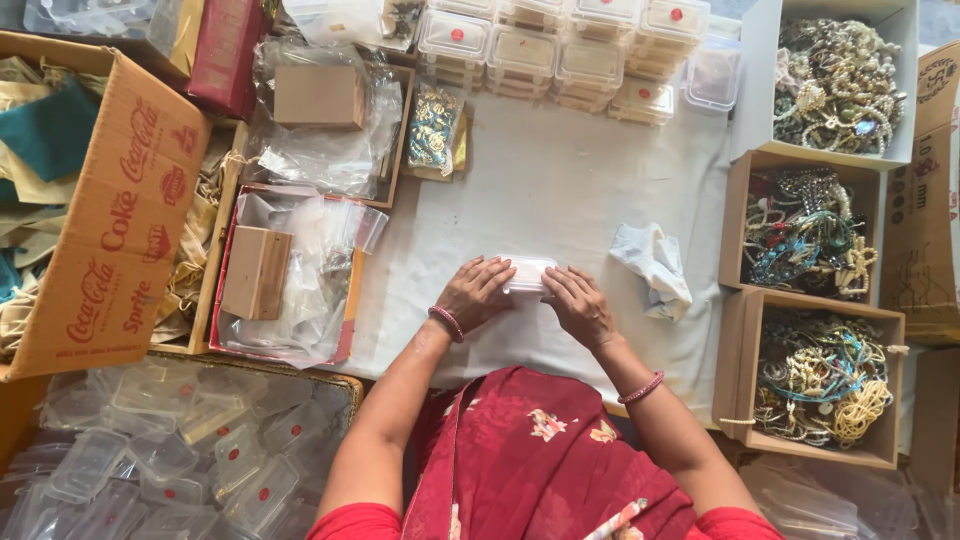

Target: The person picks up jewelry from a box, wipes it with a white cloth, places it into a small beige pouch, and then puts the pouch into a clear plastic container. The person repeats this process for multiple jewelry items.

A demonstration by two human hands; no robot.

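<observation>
Hands press together on a small clear plastic lidded box (527,276) lying on the white cloth-covered surface (560,180): left hand (474,293) and right hand (580,305) flat, fingers closed over it. Uneven pressure could pop its lid; crumpled white cloth (655,265) lies right of the box.
</observation>
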